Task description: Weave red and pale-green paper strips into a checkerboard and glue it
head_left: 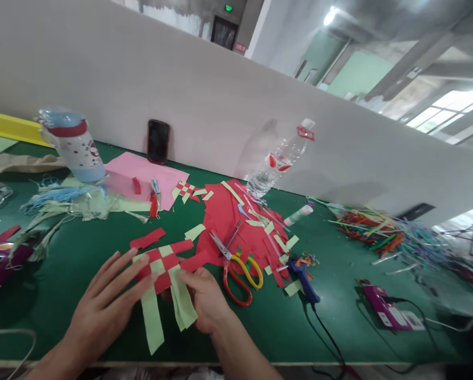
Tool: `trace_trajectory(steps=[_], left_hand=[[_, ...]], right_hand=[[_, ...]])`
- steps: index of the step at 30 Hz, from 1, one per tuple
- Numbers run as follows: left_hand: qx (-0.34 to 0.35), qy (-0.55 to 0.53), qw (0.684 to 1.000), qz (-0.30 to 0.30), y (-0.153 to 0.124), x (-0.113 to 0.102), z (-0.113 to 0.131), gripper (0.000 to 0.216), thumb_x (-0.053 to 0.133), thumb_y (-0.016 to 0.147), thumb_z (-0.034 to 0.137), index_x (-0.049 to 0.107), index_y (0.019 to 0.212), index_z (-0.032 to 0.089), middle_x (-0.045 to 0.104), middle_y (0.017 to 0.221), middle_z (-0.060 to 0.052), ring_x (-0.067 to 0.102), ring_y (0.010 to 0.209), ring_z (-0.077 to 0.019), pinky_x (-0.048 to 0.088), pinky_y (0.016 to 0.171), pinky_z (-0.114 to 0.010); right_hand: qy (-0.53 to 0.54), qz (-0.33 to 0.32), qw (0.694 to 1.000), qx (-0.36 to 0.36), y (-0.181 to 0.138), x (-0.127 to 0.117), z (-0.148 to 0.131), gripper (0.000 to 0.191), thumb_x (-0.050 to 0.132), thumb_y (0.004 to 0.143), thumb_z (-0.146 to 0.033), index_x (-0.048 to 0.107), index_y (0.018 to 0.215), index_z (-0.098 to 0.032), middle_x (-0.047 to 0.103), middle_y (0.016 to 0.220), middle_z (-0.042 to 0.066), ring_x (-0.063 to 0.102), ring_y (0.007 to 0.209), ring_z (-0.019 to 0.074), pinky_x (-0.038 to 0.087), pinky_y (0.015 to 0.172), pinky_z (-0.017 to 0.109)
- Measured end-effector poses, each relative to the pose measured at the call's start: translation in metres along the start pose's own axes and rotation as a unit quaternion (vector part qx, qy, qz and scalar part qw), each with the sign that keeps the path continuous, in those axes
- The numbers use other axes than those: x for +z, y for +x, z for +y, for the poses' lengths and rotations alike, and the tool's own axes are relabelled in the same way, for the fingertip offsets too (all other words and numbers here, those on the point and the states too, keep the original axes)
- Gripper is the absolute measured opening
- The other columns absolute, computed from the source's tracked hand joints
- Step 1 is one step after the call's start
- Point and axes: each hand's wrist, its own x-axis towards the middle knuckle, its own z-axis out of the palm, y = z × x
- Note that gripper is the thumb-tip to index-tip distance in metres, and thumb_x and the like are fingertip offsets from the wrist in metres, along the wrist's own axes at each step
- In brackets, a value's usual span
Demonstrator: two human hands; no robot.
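Observation:
A checkered weave of red and pale green paper strips (167,261) is held between my two hands above the green table, its loose strip ends hanging toward me. My left hand (105,306) lies along the weave's left side, fingers stretched and fingertips on its upper face. My right hand (207,301) grips the right side, thumb on top near a red strip and fingers underneath, partly hidden. Just right of that hand lie scissors (236,264) with red and yellow handles, blades spread. A loose red strip (147,238) rests beyond the weave.
Red paper (220,211) with green scraps spreads behind the scissors. A blue glue gun (305,279) with a cord lies right of it. A tilted plastic bottle (280,161), a phone (158,141) and a flask (76,148) stand along the wall. Colourful sticks (382,237) pile up at right.

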Motion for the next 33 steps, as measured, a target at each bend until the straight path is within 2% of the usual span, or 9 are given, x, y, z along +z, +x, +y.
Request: trace_trajectory(steps=[3,6,8,9,12,14,22,30,33], left_hand=[[-0.22,-0.111,0.969,0.015,0.002,-0.004,-0.009,0.055,0.073,0.086,0.028,0.063,0.138,0.042,0.058,0.155,0.003,0.055,0.142,-0.0309,0.049,0.115,-0.04],[-0.467,-0.329,0.82,0.04,0.015,-0.007,-0.004,0.072,0.074,0.083,0.055,0.05,0.148,0.036,0.074,0.135,-0.006,0.071,0.118,-0.0343,0.063,0.094,-0.04],[-0.542,-0.419,0.728,0.025,0.024,-0.009,0.003,0.086,0.076,0.075,0.067,0.049,0.148,0.029,0.082,0.11,-0.008,0.077,0.098,-0.0354,0.066,0.079,-0.041],[-0.562,-0.433,0.705,0.006,0.028,-0.009,0.007,0.09,0.079,0.072,0.067,0.049,0.147,0.028,0.083,0.102,-0.008,0.078,0.09,-0.0347,0.066,0.074,-0.04],[-0.577,-0.409,0.705,-0.051,0.033,-0.01,0.014,0.097,0.091,0.064,0.053,0.047,0.147,0.03,0.082,0.091,-0.005,0.077,0.076,-0.0285,0.064,0.064,-0.035],[-0.578,-0.389,0.715,-0.051,0.032,-0.01,0.015,0.1,0.096,0.06,0.046,0.048,0.146,0.029,0.081,0.084,-0.003,0.075,0.069,-0.0247,0.063,0.06,-0.032],[-0.584,-0.375,0.715,0.084,0.03,-0.007,0.009,0.088,0.102,0.044,0.045,0.066,0.122,0.025,0.076,0.076,0.003,0.07,0.067,-0.0158,0.059,0.058,-0.021],[-0.582,-0.373,0.721,0.042,0.019,-0.012,0.002,0.088,0.101,0.051,0.044,0.063,0.129,0.03,0.08,0.099,0.0,0.075,0.08,-0.0193,0.064,0.064,-0.025],[-0.593,-0.398,0.7,-0.003,0.019,-0.016,0.003,0.089,0.099,0.057,0.043,0.058,0.135,0.031,0.08,0.111,-0.004,0.078,0.086,-0.0255,0.067,0.069,-0.033]], right_hand=[[0.006,0.002,1.0,-0.011,0.001,-0.001,0.0,0.048,0.094,0.066,-0.045,0.078,0.1,-0.014,0.08,0.084,0.008,0.071,0.066,0.0201,0.059,0.067,0.033],[-0.009,-0.018,1.0,-0.005,0.0,0.001,-0.002,0.052,0.093,0.066,-0.049,0.078,0.101,-0.014,0.079,0.084,0.007,0.069,0.062,0.0174,0.057,0.062,0.029],[-0.035,-0.036,0.999,0.007,-0.002,0.003,-0.003,0.053,0.091,0.069,-0.053,0.078,0.103,-0.015,0.079,0.083,0.006,0.068,0.06,0.0157,0.056,0.06,0.026],[-0.052,-0.048,0.997,0.016,-0.002,0.003,-0.003,0.054,0.09,0.071,-0.055,0.078,0.105,-0.015,0.078,0.083,0.005,0.068,0.061,0.0151,0.056,0.06,0.026],[-0.109,-0.085,0.989,0.044,-0.004,0.001,-0.004,0.058,0.085,0.074,-0.063,0.077,0.108,-0.017,0.077,0.081,0.003,0.066,0.06,0.0134,0.056,0.06,0.025],[-0.155,-0.103,0.981,0.051,-0.004,-0.004,-0.005,0.065,0.082,0.074,-0.07,0.075,0.108,-0.015,0.076,0.081,0.004,0.066,0.061,0.0128,0.056,0.06,0.025],[-0.256,-0.026,0.966,0.033,-0.008,-0.016,-0.011,0.073,0.091,0.056,-0.071,0.059,0.094,-0.018,0.067,0.079,-0.004,0.07,0.066,0.0132,0.056,0.063,0.026],[-0.296,-0.001,0.955,-0.005,0.0,-0.015,-0.004,0.06,0.085,0.067,-0.069,0.059,0.086,-0.019,0.063,0.074,-0.005,0.066,0.059,0.0119,0.053,0.057,0.026],[-0.318,-0.007,0.948,-0.007,-0.001,-0.015,-0.007,0.054,0.083,0.072,-0.065,0.059,0.085,-0.019,0.062,0.075,-0.005,0.066,0.059,0.0116,0.052,0.056,0.024]])
